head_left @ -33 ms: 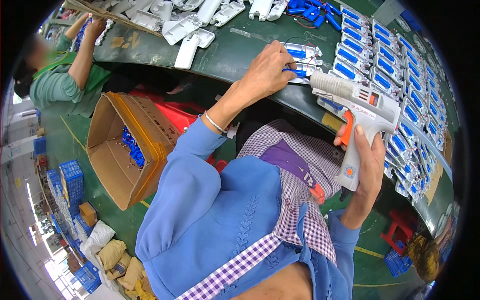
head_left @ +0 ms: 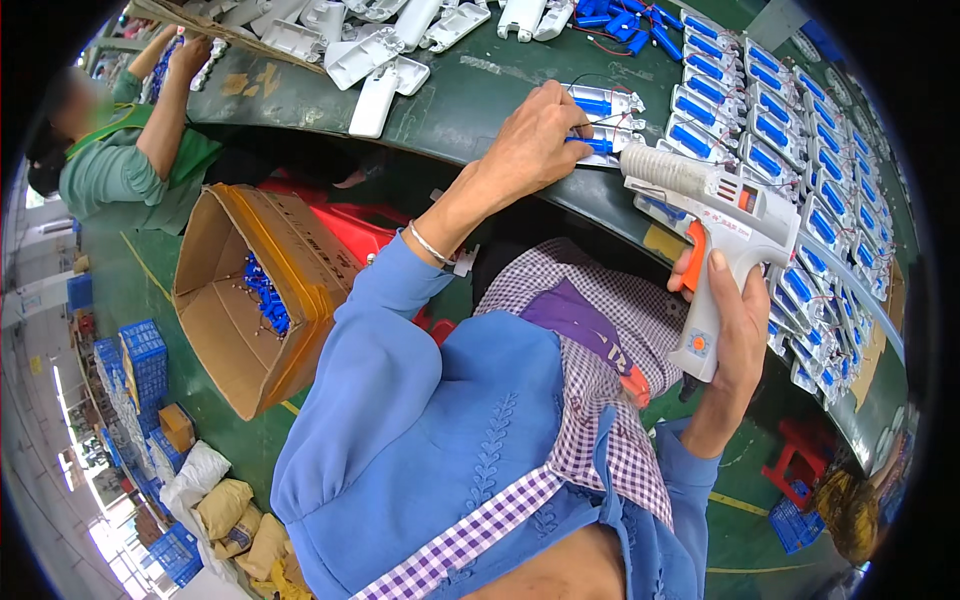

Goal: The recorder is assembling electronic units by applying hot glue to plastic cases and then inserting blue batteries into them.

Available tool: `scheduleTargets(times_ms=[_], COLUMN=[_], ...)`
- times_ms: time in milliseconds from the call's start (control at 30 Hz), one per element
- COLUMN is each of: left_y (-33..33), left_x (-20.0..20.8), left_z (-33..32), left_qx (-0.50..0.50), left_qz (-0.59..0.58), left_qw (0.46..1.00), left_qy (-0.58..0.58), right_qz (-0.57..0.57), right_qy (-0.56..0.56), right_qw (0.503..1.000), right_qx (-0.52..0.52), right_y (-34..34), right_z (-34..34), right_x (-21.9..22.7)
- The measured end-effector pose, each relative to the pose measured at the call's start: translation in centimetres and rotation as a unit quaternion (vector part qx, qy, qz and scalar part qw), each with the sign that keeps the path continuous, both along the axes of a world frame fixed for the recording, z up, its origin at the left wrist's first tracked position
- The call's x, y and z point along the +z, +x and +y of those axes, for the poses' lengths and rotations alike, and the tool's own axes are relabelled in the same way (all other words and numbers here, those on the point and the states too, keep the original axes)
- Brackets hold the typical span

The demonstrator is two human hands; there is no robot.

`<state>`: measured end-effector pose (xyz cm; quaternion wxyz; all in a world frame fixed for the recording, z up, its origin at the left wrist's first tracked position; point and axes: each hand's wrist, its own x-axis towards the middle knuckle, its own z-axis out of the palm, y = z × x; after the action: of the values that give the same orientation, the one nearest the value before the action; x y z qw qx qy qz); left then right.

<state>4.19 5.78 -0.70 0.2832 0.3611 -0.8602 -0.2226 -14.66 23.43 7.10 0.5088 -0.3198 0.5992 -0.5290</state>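
Observation:
My right hand (head_left: 735, 320) is wrapped round the grip of a white hot glue gun (head_left: 735, 215), with fingers at its orange trigger. A long translucent glue stick (head_left: 860, 295) trails from its back. The gun's nozzle end is beside a white plastic casing (head_left: 628, 140) at the table's near edge. There my left hand (head_left: 535, 140) is closed on a blue cylindrical battery (head_left: 590, 146), its fingertips pressing it at the casing. Just beyond lies another casing with a blue battery (head_left: 592, 106) and thin dark wires. Where the nozzle tip meets the casing is hard to see.
Rows of white casings with blue batteries (head_left: 765, 160) cover the green table's (head_left: 470, 100) right side. Empty white casings (head_left: 375, 100) and loose blue batteries (head_left: 625, 25) lie farther back. A cardboard box (head_left: 215, 300) of blue parts stands left, near a co-worker (head_left: 120, 180).

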Motion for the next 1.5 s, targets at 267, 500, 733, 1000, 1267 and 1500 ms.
scheduleTargets(times_ms=[267,500,733,1000,1267,1500], left_y=[0.0,-1.3,-0.9,-1.5,-9.7,-18.7], left_x=[0.1,-0.1,0.5,1.0,4.6,3.1], left_z=[0.1,0.0,-0.1,-0.5,-0.2,-0.7], left_qx=[0.007,0.035,0.056,0.009,-0.092,-0.165], left_qz=[0.012,0.022,-0.094,-0.070,-0.006,-0.038], left_qw=[1.000,0.992,0.988,0.989,0.979,0.970], left_qy=[-0.024,-0.122,-0.105,-0.129,-0.183,-0.174], right_qz=[-0.019,-0.107,-0.215,-0.217,-0.094,-0.087], right_qy=[-0.015,-0.069,-0.111,-0.212,-0.283,-0.294], right_qw=[1.000,0.991,0.969,0.944,0.933,0.922], right_qx=[0.001,-0.029,-0.048,-0.128,-0.200,-0.235], right_y=[-0.4,0.1,0.3,-1.1,-4.4,-5.0], right_z=[0.3,0.6,0.7,1.6,4.0,5.5], right_x=[-0.5,0.3,0.1,1.9,3.5,3.7])
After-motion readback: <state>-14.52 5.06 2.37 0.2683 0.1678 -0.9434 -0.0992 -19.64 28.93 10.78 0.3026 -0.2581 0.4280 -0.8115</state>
